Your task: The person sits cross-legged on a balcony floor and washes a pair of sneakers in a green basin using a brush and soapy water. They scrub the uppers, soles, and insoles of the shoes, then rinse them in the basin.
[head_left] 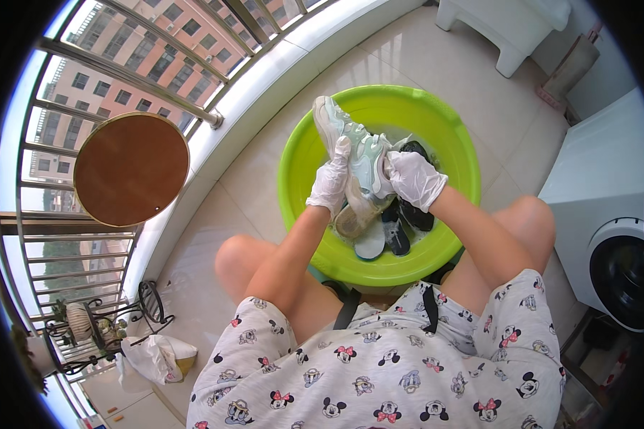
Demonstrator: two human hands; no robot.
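Over a round lime-green plastic basin [386, 276], my left hand [333, 179] in a thin white glove grips the sole side of a pale mint and white sneaker [362, 147]. My right hand [416, 179], gloved likewise, holds the same sneaker at its ankle opening. Beneath it lies another pale shoe [357, 214], sole partly showing, in sudsy water. A light insole [370, 244], a dark insole [395, 233] and a black shoe or sole [418, 214] rest beside it. The right fingertips are partly hidden by the sneaker.
A front-loading washing machine [590, 209] stands at the right, a white plastic stand [507, 27] at the upper right. Left are metal railings [123, 67], a round brown tabletop [131, 169], a black wrought-iron plant stand [102, 332] and a white bag [158, 356]. Tiled floor [247, 182] surrounds the basin.
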